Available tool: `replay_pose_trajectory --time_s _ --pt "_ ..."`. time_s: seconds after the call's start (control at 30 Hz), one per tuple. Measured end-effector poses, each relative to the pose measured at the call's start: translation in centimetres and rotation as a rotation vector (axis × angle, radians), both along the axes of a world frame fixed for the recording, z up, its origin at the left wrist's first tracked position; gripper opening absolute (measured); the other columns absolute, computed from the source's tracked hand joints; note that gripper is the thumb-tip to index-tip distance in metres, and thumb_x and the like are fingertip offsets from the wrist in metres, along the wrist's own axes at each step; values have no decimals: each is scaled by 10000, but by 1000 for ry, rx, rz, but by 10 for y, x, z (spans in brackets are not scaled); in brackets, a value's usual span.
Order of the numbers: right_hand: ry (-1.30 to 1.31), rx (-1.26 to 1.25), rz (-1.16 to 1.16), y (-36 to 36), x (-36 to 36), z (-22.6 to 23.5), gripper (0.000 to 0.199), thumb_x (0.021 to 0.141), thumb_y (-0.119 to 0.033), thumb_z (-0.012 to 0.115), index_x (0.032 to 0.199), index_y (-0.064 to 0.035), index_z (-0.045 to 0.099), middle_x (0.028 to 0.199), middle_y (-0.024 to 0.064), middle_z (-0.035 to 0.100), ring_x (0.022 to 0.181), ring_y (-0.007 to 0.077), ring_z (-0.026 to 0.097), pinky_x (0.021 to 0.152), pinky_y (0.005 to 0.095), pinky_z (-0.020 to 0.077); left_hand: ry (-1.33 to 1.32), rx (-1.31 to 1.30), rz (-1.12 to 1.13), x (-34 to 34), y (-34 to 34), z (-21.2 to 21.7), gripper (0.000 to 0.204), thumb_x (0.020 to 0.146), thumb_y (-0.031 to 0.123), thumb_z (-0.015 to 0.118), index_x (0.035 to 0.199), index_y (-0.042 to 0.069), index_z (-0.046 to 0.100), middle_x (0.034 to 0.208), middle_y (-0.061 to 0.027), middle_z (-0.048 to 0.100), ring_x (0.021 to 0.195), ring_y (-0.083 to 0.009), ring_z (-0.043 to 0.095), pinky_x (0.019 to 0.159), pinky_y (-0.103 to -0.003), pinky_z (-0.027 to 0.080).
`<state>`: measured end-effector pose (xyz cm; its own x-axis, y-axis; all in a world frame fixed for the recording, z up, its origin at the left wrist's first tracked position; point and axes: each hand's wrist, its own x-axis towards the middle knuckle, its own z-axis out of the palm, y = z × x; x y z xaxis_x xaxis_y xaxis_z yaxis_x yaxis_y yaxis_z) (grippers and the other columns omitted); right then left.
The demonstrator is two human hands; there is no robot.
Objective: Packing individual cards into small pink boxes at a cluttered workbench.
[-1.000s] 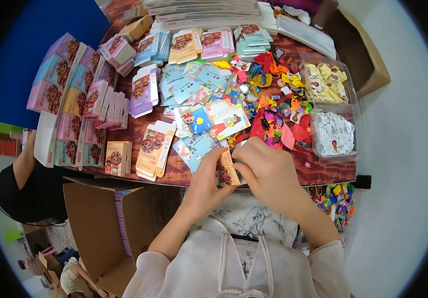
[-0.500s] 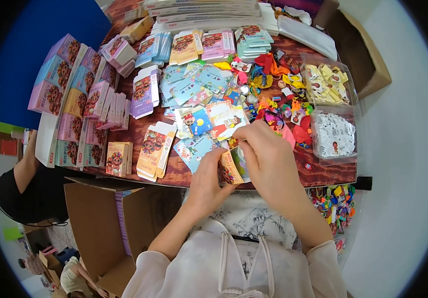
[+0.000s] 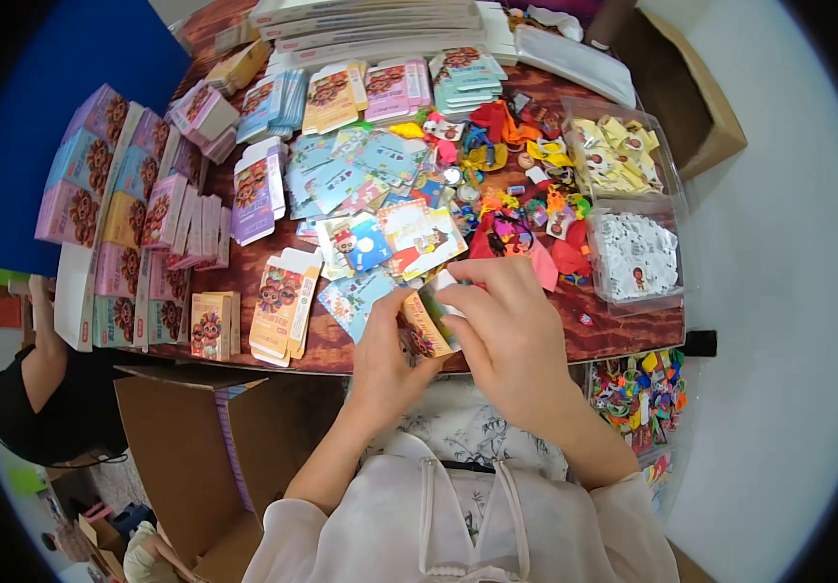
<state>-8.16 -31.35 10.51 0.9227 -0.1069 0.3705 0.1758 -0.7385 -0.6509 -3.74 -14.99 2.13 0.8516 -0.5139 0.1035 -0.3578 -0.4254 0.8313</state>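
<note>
Since a second ago I have lifted the small carton [image 3: 426,325] a little off the desk [image 3: 594,330] edge and turned it, so my right hand [image 3: 508,335] now covers its top while my left hand [image 3: 387,352] grips it from below. Both hands are closed around this one carton, held just above the near edge of the desk, over my lap.

Going by the rows of made-up boxes [image 3: 137,219] standing at my left, a good share looks done. The flat cartons [image 3: 281,303] lying just beside my left hand, and more stacked at the far side, look like what is left.

The open cardboard box [image 3: 186,457] sits below the desk. Clear tubs [image 3: 632,255] and loose coloured trinkets [image 3: 526,209] crowd my right side, near my wrist.
</note>
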Motion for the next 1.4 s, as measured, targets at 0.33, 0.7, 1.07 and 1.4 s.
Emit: replay_pose_trajectory --time_s 0.33,0.7,1.07,1.4 --pt "153 -18 -525 -144 -57 -46 100 859 -73 652 905 15 662 928 138 662 896 270 636 791 358 486 -28 95 -38 -1 6 3 786 680 126 885 1334 12 465 1196 -172 573 1036 -331 612 863 -405 510" --pt "559 -164 -504 -229 -75 -66 195 730 -171 749 853 -51 658 928 139 661 892 323 634 742 424 496 -14 86 -194 -3 -34 10 826 660 116 900 1352 6 463 1172 -175 589 1021 -332 614 869 -409 509" --pt "429 435 -498 -267 -86 -73 81 833 -38 696 807 -27 621 712 -20 612 663 48 532 583 232 418 32 82 -174 7 -30 5 826 673 118 895 1368 22 460 1204 -172 583 1055 -329 617 891 -406 509" --pt "233 839 -494 -262 -81 -66 191 847 -25 701 1035 -26 668 812 -10 648 663 41 553 574 191 438 92 60 -131 9 -24 2 831 669 113 893 1368 -7 460 1222 -185 585 1080 -335 613 918 -404 497"
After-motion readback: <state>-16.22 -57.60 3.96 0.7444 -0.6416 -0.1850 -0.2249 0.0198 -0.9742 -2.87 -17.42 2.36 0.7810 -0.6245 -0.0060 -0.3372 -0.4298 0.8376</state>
